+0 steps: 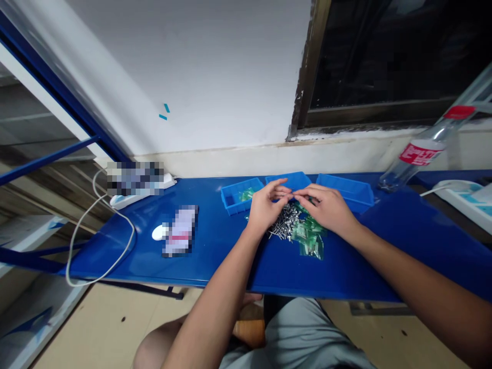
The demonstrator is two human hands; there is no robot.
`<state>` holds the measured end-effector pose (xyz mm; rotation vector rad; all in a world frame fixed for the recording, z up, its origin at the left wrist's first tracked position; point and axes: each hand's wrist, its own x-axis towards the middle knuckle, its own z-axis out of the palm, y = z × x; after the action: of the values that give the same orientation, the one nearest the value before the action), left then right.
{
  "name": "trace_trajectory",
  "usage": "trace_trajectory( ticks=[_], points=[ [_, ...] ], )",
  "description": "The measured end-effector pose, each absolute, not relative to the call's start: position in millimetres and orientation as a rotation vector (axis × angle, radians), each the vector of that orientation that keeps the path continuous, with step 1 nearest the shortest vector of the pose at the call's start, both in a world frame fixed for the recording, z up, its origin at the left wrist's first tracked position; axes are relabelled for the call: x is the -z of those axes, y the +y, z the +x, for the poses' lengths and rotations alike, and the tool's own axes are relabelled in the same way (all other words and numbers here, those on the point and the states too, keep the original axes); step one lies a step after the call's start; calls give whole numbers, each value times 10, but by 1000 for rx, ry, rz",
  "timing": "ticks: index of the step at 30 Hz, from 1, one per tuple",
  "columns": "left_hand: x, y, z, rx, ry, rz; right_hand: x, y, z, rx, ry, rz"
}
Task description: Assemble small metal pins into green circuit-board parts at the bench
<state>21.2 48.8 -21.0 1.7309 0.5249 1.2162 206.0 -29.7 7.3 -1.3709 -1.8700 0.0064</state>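
My left hand (pixel 267 202) and my right hand (pixel 323 205) meet fingertip to fingertip above a pile of silver screws or nails (pixel 282 228). Both hands are closed in a pinch; what lies between the fingers is too small to make out. Beside the metal pile, under my right hand, lie several small green-tinted clear plastic bags (pixel 310 238) with small pale pieces inside. Part of the pile and of the bags is hidden by my hands.
Behind my hands stand a left blue tray (pixel 232 207) with a green bag in it, a middle blue tray (pixel 288 179) and a right blue tray (pixel 351 197). A plastic bottle (pixel 418 151) stands right. Left are a white round object (pixel 158 232), a power strip (pixel 142 193) and a cable (pixel 71 246).
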Motion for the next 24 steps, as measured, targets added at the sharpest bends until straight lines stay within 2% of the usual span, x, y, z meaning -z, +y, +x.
trace_trajectory(
  ticks=[4,12,18,24],
  points=[
    [176,489,210,-1214,506,1613,-39,-287,2045,-117,-1825,-1418],
    [153,455,225,-1182,486,1575,18,-263,2025,-681,-1468,-1392],
    [91,403,192,-1265,602,1692,-45,-212,1989,-867,-1359,-1295],
    [44,366,170,-1313,635,1697,-46,-178,1976,-897,-1354,-1423]
  ],
)
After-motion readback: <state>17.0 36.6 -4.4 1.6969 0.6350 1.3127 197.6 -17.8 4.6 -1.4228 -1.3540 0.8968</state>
